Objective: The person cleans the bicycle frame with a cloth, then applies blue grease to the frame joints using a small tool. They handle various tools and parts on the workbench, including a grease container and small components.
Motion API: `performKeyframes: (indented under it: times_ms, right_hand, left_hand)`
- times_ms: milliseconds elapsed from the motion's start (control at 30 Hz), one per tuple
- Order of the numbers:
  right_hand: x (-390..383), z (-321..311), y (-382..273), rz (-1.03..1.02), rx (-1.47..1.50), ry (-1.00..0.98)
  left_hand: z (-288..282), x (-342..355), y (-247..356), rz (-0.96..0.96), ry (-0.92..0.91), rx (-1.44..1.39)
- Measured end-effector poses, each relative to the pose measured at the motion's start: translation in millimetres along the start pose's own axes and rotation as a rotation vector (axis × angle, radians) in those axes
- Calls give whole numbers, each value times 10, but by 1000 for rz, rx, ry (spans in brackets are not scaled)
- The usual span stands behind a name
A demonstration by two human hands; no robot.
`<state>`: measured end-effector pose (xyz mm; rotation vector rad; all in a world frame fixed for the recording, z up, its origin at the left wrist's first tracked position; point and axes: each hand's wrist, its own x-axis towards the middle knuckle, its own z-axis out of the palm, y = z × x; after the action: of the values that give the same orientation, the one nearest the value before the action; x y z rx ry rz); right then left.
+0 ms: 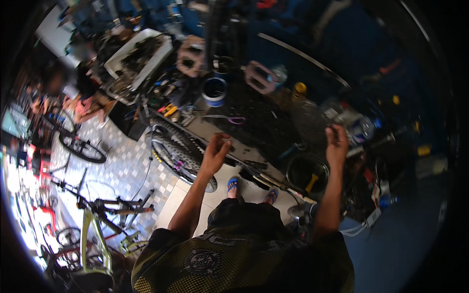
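My left hand [215, 153] is raised above the near edge of the workbench [273, 117], its fingers curled in toward the thumb. Whatever it may hold is too small to make out. Farther right, my right hand [337, 145] pinches its fingertips together over the bench; a tiny dark thing seems to be at them, too blurred to name. Between the hands a tool with a purple handle [237, 120] lies on the dark bench top. A white and blue tub [214, 93] stands behind it. Near my right hand are a clear plastic bottle [361, 128] and a round black basin [293, 172].
A bicycle tyre [181, 146] leans at the bench's near left. Behind stands a cluttered white crate [163, 51], with pinkish blocks [261, 77] beside the tub. On the left are a yellow-green bicycle frame [88, 244], another bicycle [83, 149] and people sitting on the tiled floor.
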<state>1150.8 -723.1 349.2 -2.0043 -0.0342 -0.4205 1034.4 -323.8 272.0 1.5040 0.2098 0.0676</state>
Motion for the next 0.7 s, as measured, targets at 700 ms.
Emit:
performKeyframes:
  times_ms: [700]
  right_hand:
    - [-13, 131, 576, -193, -464, -211]
  left_hand:
    - [383, -847, 101, -247, 192, -78]
